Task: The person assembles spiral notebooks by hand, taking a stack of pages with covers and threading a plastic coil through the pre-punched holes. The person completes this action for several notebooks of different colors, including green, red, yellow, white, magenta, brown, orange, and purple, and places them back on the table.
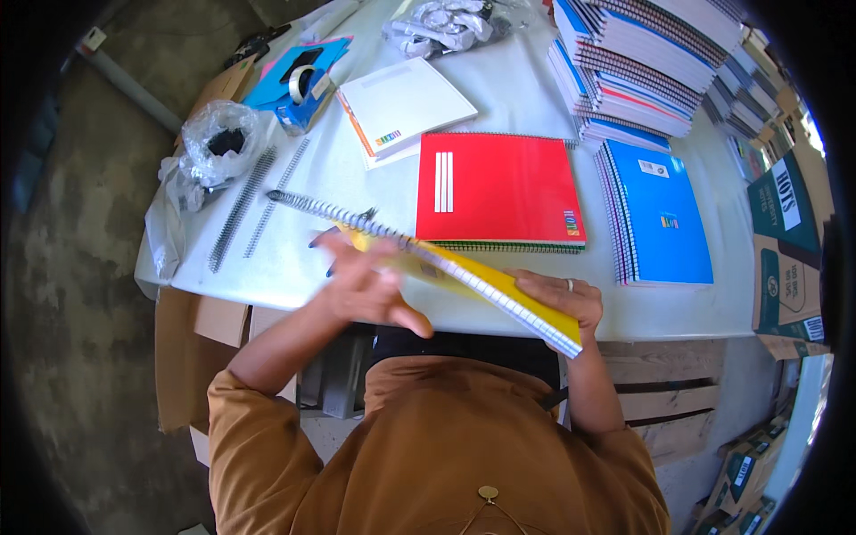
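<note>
We hold the yellow-covered paper notebook [489, 277] tilted over the edge of the white-sheeted counter [642, 312], our right hand [566, 299] clamping its fingers on one end, presumably for steadiness, our blurred left hand [364, 278], fingers apart, beside the dark wire spiral [321, 208].

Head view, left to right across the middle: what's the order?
Thick spiral coil → thinner spiral coil → left hand → right hand gripping the yellow notebook → blue notebook → cardboard box.
</note>
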The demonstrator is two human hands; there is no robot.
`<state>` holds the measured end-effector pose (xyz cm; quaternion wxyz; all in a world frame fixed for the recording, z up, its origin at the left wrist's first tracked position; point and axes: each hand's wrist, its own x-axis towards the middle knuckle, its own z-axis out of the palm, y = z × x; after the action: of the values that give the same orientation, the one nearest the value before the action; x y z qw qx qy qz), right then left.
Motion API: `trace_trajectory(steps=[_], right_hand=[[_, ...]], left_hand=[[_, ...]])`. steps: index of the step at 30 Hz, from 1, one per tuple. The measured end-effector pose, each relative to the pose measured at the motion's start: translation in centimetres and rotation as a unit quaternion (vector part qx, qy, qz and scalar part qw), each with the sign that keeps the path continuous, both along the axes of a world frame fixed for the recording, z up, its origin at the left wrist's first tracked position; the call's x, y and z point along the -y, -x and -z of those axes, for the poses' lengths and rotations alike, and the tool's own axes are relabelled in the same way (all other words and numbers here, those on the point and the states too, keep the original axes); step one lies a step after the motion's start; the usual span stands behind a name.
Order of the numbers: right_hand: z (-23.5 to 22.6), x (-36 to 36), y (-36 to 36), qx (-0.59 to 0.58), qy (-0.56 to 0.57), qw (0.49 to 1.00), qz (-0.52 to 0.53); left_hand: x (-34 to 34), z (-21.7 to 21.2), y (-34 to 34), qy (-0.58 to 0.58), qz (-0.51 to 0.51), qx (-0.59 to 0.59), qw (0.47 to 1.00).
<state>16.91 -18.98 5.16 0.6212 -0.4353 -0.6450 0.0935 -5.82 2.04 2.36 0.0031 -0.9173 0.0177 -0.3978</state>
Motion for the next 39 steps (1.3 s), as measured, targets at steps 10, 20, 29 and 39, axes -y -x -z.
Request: trace_trajectory(steps=[10,20,29,39], right_hand=[[1.4,0.6,0.3,-0.088,0.121,0.988,0.026],[-2.7,0.0,0.7,0.053,0.093,0.994,0.025],[-2.7,0.2,1.7,0.092,0.056,0.994,0.031],[-3.3,-0.5,3.5,0.071,0.004,0.997,0.017]], left_hand=[[3.1,-7.6,-4.3,-0.067,-0.063,0.105,0.990],[0.7,-12.6,-8.0,-0.130,-0.081,0.313,0.937],[5.1,-3.5,-4.9,-0.074,-0.002,0.090,0.993],[-2.0,-1.1,-3.7,0.197,0.139,0.074,0.968]])
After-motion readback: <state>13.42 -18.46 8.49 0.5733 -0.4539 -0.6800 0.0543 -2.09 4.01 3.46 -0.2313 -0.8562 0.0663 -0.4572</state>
